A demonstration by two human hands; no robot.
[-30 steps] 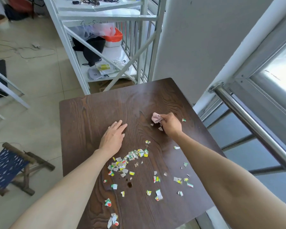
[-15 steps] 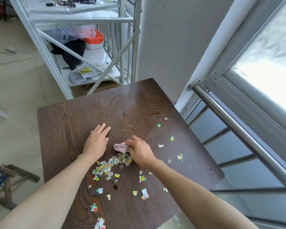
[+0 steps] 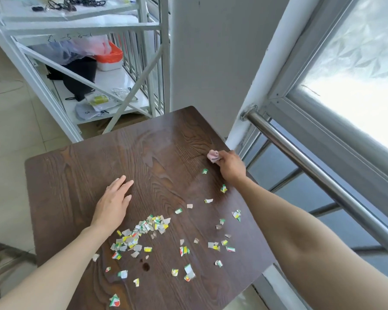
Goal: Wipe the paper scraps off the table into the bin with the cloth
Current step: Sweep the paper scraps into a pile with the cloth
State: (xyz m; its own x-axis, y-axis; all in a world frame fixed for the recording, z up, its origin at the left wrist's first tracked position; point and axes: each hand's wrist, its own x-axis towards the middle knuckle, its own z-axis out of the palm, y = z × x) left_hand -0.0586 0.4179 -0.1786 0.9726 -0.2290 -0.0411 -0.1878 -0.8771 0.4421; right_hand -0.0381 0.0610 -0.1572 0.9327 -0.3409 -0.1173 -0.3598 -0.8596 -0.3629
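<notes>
A dark wooden table (image 3: 81, 180) carries several coloured paper scraps (image 3: 141, 233), heaped near its middle and scattered toward the right and front. My right hand (image 3: 230, 167) is at the table's far right edge, closed around a small crumpled pink cloth (image 3: 213, 155) pressed on the wood. A lone scrap (image 3: 204, 171) lies just left of that hand. My left hand (image 3: 113, 204) rests flat on the table with fingers spread, just left of the heap. No bin is visible.
A white metal shelf rack (image 3: 81, 32) with bags and an orange-lidded box stands behind the table. A steel handrail (image 3: 323, 177) and window run along the right. A grey wall column (image 3: 206, 63) rises behind the table's far corner. Tiled floor lies on the left.
My right hand with the cloth has moved from the scrap heap at the middle out to the far right edge of the table. My left hand stays flat beside the heap.
</notes>
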